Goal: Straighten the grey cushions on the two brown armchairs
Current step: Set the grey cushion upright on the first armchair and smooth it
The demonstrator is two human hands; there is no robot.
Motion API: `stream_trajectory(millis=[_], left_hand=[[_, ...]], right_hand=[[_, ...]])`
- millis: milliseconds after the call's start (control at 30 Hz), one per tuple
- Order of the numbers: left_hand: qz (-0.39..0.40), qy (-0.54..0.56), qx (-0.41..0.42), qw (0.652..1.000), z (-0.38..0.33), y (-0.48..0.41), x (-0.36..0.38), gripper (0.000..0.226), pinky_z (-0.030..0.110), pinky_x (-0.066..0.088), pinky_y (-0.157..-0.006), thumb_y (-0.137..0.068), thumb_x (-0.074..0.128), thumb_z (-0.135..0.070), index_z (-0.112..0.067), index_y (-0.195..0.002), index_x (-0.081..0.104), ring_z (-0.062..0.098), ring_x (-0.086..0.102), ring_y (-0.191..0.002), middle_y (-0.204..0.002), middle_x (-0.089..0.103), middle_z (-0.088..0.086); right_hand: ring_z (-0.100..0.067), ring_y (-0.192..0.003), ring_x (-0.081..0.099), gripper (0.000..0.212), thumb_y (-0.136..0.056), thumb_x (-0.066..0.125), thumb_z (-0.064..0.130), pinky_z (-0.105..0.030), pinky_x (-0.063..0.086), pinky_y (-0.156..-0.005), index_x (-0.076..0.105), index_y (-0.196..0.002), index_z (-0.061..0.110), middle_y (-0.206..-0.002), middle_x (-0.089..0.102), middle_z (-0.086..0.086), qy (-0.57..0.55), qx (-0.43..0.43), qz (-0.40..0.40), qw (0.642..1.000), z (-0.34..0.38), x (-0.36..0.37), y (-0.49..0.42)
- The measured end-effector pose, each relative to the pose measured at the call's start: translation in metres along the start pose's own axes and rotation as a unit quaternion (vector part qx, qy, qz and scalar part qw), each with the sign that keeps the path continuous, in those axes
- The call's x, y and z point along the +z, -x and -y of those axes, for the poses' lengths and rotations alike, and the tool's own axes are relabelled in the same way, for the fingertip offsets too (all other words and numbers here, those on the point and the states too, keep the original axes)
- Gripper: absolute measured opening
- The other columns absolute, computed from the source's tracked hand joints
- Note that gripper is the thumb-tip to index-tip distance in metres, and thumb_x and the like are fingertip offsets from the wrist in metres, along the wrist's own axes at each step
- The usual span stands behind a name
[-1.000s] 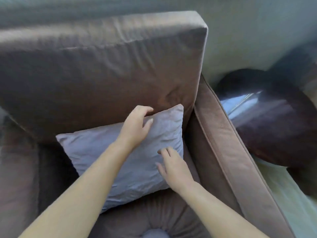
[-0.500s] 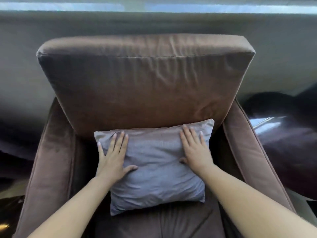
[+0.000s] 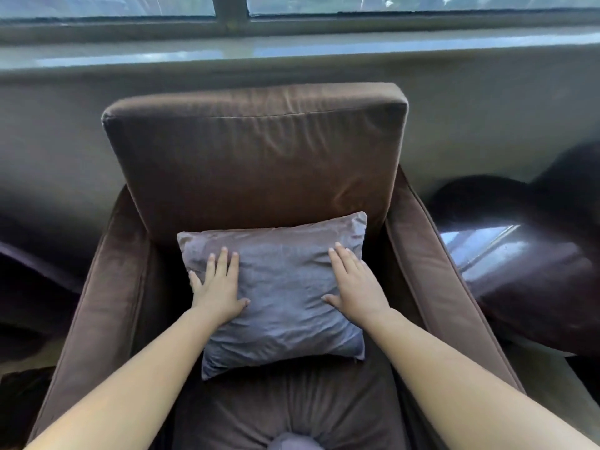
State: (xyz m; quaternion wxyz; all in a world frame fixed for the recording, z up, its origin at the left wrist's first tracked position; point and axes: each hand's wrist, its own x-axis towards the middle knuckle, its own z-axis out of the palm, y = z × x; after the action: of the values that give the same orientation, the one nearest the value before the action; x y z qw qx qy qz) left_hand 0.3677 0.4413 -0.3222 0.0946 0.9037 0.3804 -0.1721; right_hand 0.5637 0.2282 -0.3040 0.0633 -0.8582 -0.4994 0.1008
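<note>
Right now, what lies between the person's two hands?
In the head view, only bare grey cushion fabric lies between the left hand and the right hand; both rest flat on it.

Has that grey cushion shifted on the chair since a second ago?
Yes. The grey cushion, then tilted toward the right armrest, now sits centred and squarer against the backrest, both hands flat on it.

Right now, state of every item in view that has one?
cushion: leaning on the backrest, slightly skewed, creased
left hand: open, flat on the cushion
right hand: open, flat on the cushion
armchair: unoccupied apart from the cushion
window: cannot tell, only its bottom edge shows
</note>
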Motion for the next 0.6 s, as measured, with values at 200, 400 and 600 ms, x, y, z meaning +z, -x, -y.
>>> stream_trajectory(millis=[200,400,600], left_hand=[[-0.004,0.0,0.046,0.999,-0.03,0.101,-0.008,0.102,0.065,0.009,-0.118,-0.084,0.061,-0.06,-0.031,-0.158,-0.002,0.023,-0.011,-0.154,-0.166,-0.017,-0.011],[-0.036,0.05,0.035,0.997,-0.056,0.223,-0.045,0.101,0.06,0.016,-0.117,-0.085,0.062,-0.061,-0.028,-0.159,0.001,0.021,-0.003,-0.154,-0.167,-0.01,-0.009],[-0.046,0.071,0.047,0.995,-0.044,0.313,-0.099,0.106,0.047,0.028,-0.118,-0.083,0.065,-0.06,-0.016,-0.159,0.005,0.022,0.007,-0.154,-0.168,0.002,0.002]], right_hand=[[-0.025,-0.146,0.028,0.092,-0.089,0.063,0.048,-0.038,0.032,-0.116,0.014,-0.155,0.008,-0.159,0.026,-0.01,-0.062,-0.022,-0.009,0.998,0.005,-0.035,0.091],[-0.029,-0.132,0.045,0.073,-0.09,0.06,0.042,-0.044,0.044,-0.103,0.029,-0.149,0.012,-0.143,0.043,-0.009,-0.077,-0.035,0.002,0.996,0.029,-0.104,0.172],[-0.028,-0.133,0.044,0.075,-0.089,0.059,0.046,-0.045,0.045,-0.102,0.027,-0.149,0.013,-0.146,0.039,-0.008,-0.061,-0.027,0.03,0.997,0.085,-0.171,0.224]])
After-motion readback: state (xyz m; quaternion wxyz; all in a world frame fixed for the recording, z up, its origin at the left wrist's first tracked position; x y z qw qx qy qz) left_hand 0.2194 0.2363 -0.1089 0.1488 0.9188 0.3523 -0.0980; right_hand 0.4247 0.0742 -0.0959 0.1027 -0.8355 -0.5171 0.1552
